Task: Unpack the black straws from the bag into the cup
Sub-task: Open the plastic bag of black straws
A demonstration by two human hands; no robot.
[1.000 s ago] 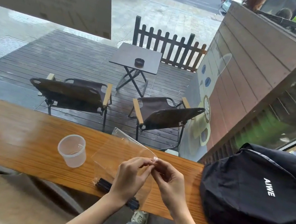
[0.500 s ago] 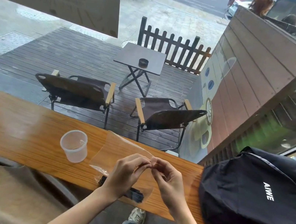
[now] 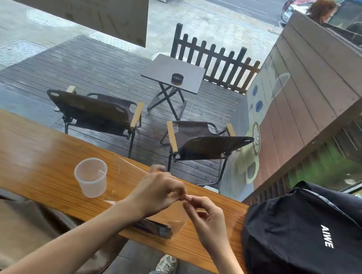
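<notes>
While both hands worked at one spot above the wooden tabletop (image 3: 19, 147), everything else sat around that meeting of fingers. Largest was the black backpack (image 3: 315, 243), well off to the right of the grip, resting on the tabletop's right end with white lettering on its side. Left of the grip and a little beyond it stood the clear plastic cup (image 3: 91, 177), upright and apart from both hands.

Under the hands lay the transparent bag (image 3: 180, 219), hard to trace against the wood; its far edge showed faintly beyond the left hand, and its near end reached toward the tabletop's front edge. Inside that near end, just below the grip, was the bundle of black straws (image 3: 156, 229), lying flat and partly hidden by the left wrist.

The left hand (image 3: 157, 192) had its fingers curled, its fingertips pressed together on the bag's film at the point where the two hands met. The right hand (image 3: 207, 219) faced it, thumb and forefinger pinching the same bit of film, the other fingers loosely bent. The two pinches sat almost touching. The left hand was slightly blurred.
</notes>
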